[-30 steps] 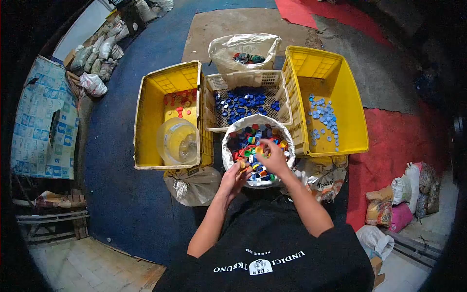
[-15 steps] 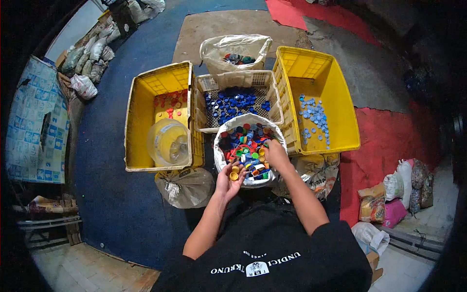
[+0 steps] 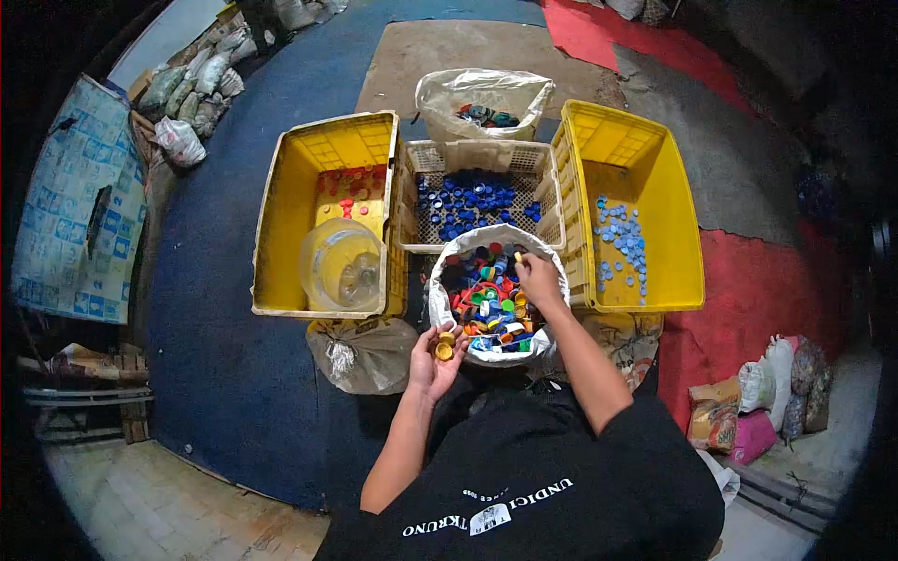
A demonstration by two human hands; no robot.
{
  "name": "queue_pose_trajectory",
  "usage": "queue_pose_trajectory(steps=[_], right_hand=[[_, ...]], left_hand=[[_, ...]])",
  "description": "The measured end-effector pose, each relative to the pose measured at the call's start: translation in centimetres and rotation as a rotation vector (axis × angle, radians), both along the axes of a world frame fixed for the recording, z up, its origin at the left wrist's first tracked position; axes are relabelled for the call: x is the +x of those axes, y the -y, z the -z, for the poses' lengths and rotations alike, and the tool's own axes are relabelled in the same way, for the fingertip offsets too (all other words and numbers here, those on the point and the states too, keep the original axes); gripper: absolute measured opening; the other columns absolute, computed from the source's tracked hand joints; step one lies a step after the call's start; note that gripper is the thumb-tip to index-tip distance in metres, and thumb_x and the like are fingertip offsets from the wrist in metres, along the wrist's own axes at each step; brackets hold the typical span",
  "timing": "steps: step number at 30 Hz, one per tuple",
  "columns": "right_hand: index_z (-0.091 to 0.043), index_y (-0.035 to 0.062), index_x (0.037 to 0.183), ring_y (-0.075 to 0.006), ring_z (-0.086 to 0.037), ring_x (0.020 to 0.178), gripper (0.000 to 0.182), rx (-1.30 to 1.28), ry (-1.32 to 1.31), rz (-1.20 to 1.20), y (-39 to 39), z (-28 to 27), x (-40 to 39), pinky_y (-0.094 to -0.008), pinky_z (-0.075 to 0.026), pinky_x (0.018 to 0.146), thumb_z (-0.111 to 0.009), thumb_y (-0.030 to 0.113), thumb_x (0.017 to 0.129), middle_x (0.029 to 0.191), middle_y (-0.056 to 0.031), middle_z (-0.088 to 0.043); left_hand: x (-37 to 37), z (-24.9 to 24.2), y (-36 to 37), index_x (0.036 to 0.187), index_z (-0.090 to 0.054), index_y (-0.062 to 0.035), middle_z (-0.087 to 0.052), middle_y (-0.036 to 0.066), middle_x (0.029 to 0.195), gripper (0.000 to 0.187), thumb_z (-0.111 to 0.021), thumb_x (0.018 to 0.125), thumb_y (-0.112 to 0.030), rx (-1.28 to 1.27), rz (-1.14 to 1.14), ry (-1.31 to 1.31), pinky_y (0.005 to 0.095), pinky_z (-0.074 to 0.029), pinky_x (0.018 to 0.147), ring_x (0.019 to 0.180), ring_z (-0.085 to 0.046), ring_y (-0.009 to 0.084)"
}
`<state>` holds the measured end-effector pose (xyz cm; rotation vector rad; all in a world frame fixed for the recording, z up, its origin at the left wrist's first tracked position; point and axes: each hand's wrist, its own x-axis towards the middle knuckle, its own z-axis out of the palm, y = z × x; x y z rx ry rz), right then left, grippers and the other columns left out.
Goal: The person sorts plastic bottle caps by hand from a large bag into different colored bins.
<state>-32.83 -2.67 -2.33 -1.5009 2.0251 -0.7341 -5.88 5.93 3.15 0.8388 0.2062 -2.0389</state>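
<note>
A white sack (image 3: 438,309) full of mixed coloured caps (image 3: 490,294) stands in front of me. My left hand (image 3: 436,363), palm up at the sack's near left edge, holds a few yellow caps (image 3: 443,351). Over the right side of the sack, my right hand (image 3: 537,280) pinches a small pale yellow cap (image 3: 518,257). Behind the sack, a white crate (image 3: 482,154) holds dark blue caps (image 3: 468,196). The yellow crate (image 3: 290,224) at left has red caps (image 3: 347,206) and a clear round container (image 3: 343,266). Light blue caps (image 3: 622,234) lie in the right yellow crate (image 3: 678,224).
Behind the white crate is an open translucent bag (image 3: 524,93) with dark items. A tied sack (image 3: 363,355) sits below the left crate. Filled bags (image 3: 716,411) stand at lower right, and more bags (image 3: 178,140) are piled at upper left.
My right hand has risen from among the caps and now shows a pale yellow cap at its fingertips. My left hand still holds yellow caps, a little lower. The whole view has shifted slightly.
</note>
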Motion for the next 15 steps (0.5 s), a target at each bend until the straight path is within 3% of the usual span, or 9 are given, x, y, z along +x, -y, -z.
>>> queue_pose_trajectory(steps=[3, 6, 7, 9, 11, 13, 15], right_hand=[[-0.064, 0.0004, 0.108, -0.0158, -0.064, 0.073, 0.03, -0.067, 0.542, -0.035, -3.4, -1.7, 1.6, -0.0312, -0.051, 0.066, -0.064, 0.026, 0.091, 0.086, -0.0101, -0.069], [-0.061, 0.0017, 0.116, -0.0093, -0.061, 0.078, 0.031, 0.211, 0.915, 0.036, -6.3, -4.6, 2.4, -0.0248, -0.048, 0.067, -0.064, 0.022, 0.093, 0.092, -0.0043, -0.067], [-0.063, 0.0014, 0.112, -0.0096, -0.06, 0.079, 0.029, 0.153, 0.94, 0.048, -7.1, -5.5, 3.1, -0.0255, -0.048, 0.067, -0.065, 0.022, 0.092, 0.09, -0.004, -0.067], [-0.065, 0.0028, 0.109, -0.0108, -0.06, 0.077, 0.027, -0.025, 0.703, -0.07, -8.4, -6.3, 4.0, -0.0267, -0.048, 0.065, -0.067, 0.022, 0.09, 0.09, -0.0042, -0.067], [-0.067, 0.0049, 0.108, -0.0196, -0.064, 0.079, 0.028, -0.129, 0.283, -0.296, -9.4, -10.4, 4.6, -0.0305, -0.051, 0.068, -0.07, 0.017, 0.083, 0.093, -0.0089, -0.067], [-0.067, 0.0041, 0.109, -0.0228, -0.065, 0.081, 0.03, -0.241, 0.094, -0.382, -10.1, -10.5, 5.2, -0.0321, -0.052, 0.072, -0.07, 0.016, 0.082, 0.095, -0.0114, -0.066], [-0.067, 0.0043, 0.11, -0.0221, -0.065, 0.081, 0.031, -0.187, 0.229, -0.332, -10.4, -10.3, 5.6, -0.0318, -0.052, 0.072, -0.07, 0.017, 0.083, 0.096, -0.0117, -0.067]], left_hand=[[-1.2, -0.3, 0.3, 0.12, -0.053, 0.0046, -0.061, 0.021, 0.114, 0.039, -0.045, 0.098, -0.026, 0.011, 0.022, -0.031, 0.0408, -0.053, 0.093, 0.104, -0.062, 0.0322], [-2.9, 0.2, 1.3, 0.121, -0.053, 0.0056, -0.06, 0.022, 0.118, 0.041, -0.043, 0.099, -0.027, 0.018, 0.08, -0.08, 0.0422, -0.051, 0.097, 0.109, -0.06, 0.0335], [-3.6, 0.0, 1.8, 0.121, -0.054, 0.0057, -0.06, 0.022, 0.118, 0.041, -0.042, 0.099, -0.028, 0.025, 0.118, -0.067, 0.0423, -0.051, 0.097, 0.109, -0.06, 0.0336], [-4.7, 0.0, 2.5, 0.121, -0.055, 0.0046, -0.059, 0.023, 0.121, 0.042, -0.042, 0.099, -0.029, 0.026, 0.161, -0.049, 0.0419, -0.051, 0.095, 0.111, -0.059, 0.0321], [-5.3, 0.7, 3.2, 0.12, -0.056, 0.0028, -0.059, 0.022, 0.121, 0.04, -0.043, 0.099, -0.029, -0.008, 0.166, -0.098, 0.042, -0.049, 0.096, 0.112, -0.059, 0.0311], [-6.0, -0.2, 3.5, 0.119, -0.057, 0.0014, -0.06, 0.021, 0.119, 0.038, -0.044, 0.099, -0.029, -0.023, 0.196, -0.07, 0.0422, -0.047, 0.098, 0.111, -0.058, 0.03], [-6.2, -0.9, 3.6, 0.113, -0.058, -0.0001, -0.064, 0.017, 0.113, 0.036, -0.041, 0.1, -0.029, 0.026, 0.177, -0.054, 0.0406, -0.047, 0.096, 0.109, -0.059, 0.029]])
